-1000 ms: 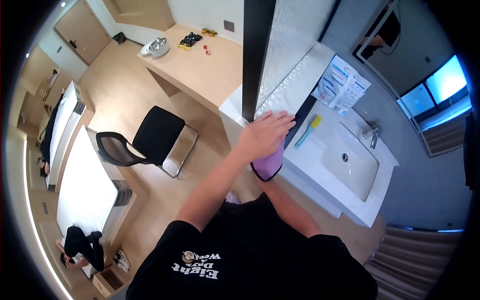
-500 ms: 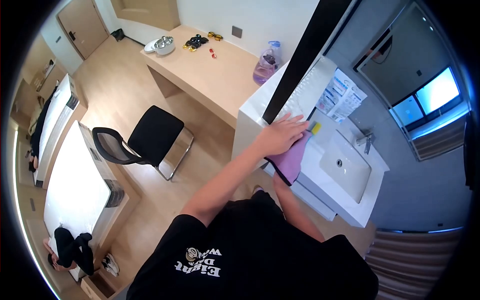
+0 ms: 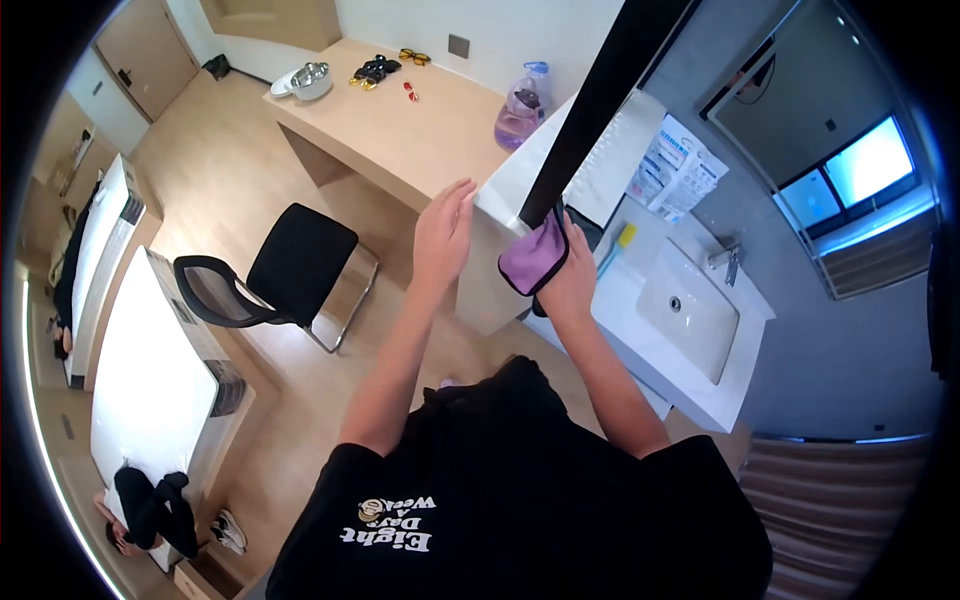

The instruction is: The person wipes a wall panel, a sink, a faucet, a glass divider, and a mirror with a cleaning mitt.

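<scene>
A purple cloth point(image 3: 533, 258) with a black edge hangs from my right hand point(image 3: 572, 278), whose fingers are closed on it beside the foot of the black post point(image 3: 590, 110). My left hand point(image 3: 443, 232) is raised to the left of the cloth, apart from it, near the corner of the white counter; its fingers are stretched out and it holds nothing. To the right of my right hand, a small yellow-ended item point(image 3: 626, 236) with a light-blue part lies on the washbasin counter point(image 3: 615, 300).
A white sink point(image 3: 690, 310) with a faucet point(image 3: 728, 262) is at right, below a printed packet point(image 3: 675, 170). On the wooden desk point(image 3: 410, 125) stand a jug of purple liquid point(image 3: 522, 108) and a metal bowl point(image 3: 312, 82). A black chair point(image 3: 300, 255) is at left. Another person point(image 3: 150, 505) lies on a bed.
My left hand has come off the cloth and moved left. My right hand, earlier hidden under the cloth, now shows, and the cloth has moved up and left to the post.
</scene>
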The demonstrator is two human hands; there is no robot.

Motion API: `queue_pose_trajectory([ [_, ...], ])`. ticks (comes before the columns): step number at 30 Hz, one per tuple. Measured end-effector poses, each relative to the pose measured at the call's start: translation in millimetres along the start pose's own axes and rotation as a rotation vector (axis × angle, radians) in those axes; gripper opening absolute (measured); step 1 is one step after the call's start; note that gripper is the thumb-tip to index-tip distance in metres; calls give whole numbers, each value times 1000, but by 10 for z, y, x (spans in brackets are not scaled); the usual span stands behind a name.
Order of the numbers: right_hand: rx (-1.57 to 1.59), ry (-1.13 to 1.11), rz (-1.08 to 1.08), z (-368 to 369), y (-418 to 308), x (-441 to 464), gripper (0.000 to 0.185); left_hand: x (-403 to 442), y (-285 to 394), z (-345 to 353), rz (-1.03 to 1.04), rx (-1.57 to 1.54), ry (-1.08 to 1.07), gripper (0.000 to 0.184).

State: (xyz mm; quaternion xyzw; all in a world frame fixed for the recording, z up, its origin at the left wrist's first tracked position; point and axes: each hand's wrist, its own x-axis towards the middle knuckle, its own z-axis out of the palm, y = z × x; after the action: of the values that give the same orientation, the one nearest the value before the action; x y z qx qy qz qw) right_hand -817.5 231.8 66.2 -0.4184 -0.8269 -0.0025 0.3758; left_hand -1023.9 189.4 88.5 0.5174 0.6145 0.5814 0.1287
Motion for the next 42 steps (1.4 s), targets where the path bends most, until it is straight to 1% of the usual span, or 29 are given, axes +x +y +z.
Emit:
queue_pose_trajectory([
  [1, 0, -2, -8, -66, -24, 15, 47, 40, -40, 23, 68, -9, -23, 36],
  [2, 66, -53, 67, -147, -65, 9, 47, 54, -97, 60, 72, -7, -18, 36],
  [3, 133, -97, 143, -212, -108, 5, 47, 80, -195, 128, 70, 4, -96, 38],
  [4, 118, -44, 108, -269, -110, -64, 49, 131, -196, 157, 68, 15, -173, 41],
  [5, 121, -37, 107, -333, -102, -161, 49, 127, -208, 174, 74, 19, -172, 41],
  [7, 144, -47, 94, -445, -69, -337, 52, 51, -160, 186, -138, -199, -195, 44],
  [8, 149, -50, 87, -474, -50, -359, 52, 61, -179, 210, -140, -197, -187, 44],
  [10, 155, -145, -1, -552, -54, -379, 56, 10, -237, 254, -195, -383, -137, 45],
  [11, 162, -160, 3, -580, -86, -396, 56, -55, -260, 272, -211, -378, -135, 45],
  [13, 239, -153, 93, -538, -167, -298, 56, -10, -275, 277, -295, -518, -128, 45],
  [15, 232, -159, 86, -409, -176, -339, 57, -6, -290, 246, -308, -555, -142, 45],
  [17, 172, -34, -19, -292, -225, -325, 58, -10, -282, 228, -323, -598, -158, 45],
  [18, 187, -29, -31, -287, -266, -282, 61, -9, -260, 205, -340, -614, -181, 46],
  [21, 130, -48, 9, -274, -395, -247, 59, -10, -303, 126, -356, -643, -250, 47],
  [22, 176, -38, 56, -258, -440, -232, 58, 14, -330, 109, -351, -657, -275, 47],
  [23, 158, -26, 72, -254, -510, -220, 58, 35, -364, 81, -347, -666, -301, 47],
  [25, 300, 86, 261, -260, -772, -138, 56, 122, -425, -28, -382, -730, -409, 45],
  [26, 852, 31, 751, -142, -889, -211, 51, 171, -462, -107, -378, -743, -449, 45],
  [27, 176, -222, 368, -66, -869, -329, 44, 242, -501, -187, -401, -717, -565, 45],
  [28, 13, -258, 263, -22, -983, -321, 44, 350, -547, -236, -413, -689, -676, 45],
  [29, 39, -221, 318, 53, -1104, -308, 44, 443, -611, -267, -395, -701, -710, 45],
  [31, 78, -99, 440, 172, -1323, -223, 44, 572, -756, -357, -347, -726, -895, 45],
  [32, 87, -45, 491, 267, -1419, -170, 44, 634, -823, -415, -341, -734, -925, 45],
  [35, 55, 61, 602, 476, -1651, -18, 43, 854, -780, -679, -313, -631, -1137, 45],
  [36, 36, 80, 632, 491, -1713, 20, 43, 855, -727, -763, -403, -681, -1138, 51],
  [37, 16, 97, 657, 495, -1767, 70, 43, 801, -735, -790, -395, -683, -1170, 51],
  [39, -23, 120, 696, 494, -1869, 151, 43, 736, -736, -828, -149, -861, -1107, 61],
  [40, -40, 125, 714, 483, -1924, 174, 43, 771, -740, -862, 15, -772, -1194, 72],
  [42, -68, 125, 749, 485, -2042, 197, 43, 801, -657, -938, 228, -660, -1310, 77],
])
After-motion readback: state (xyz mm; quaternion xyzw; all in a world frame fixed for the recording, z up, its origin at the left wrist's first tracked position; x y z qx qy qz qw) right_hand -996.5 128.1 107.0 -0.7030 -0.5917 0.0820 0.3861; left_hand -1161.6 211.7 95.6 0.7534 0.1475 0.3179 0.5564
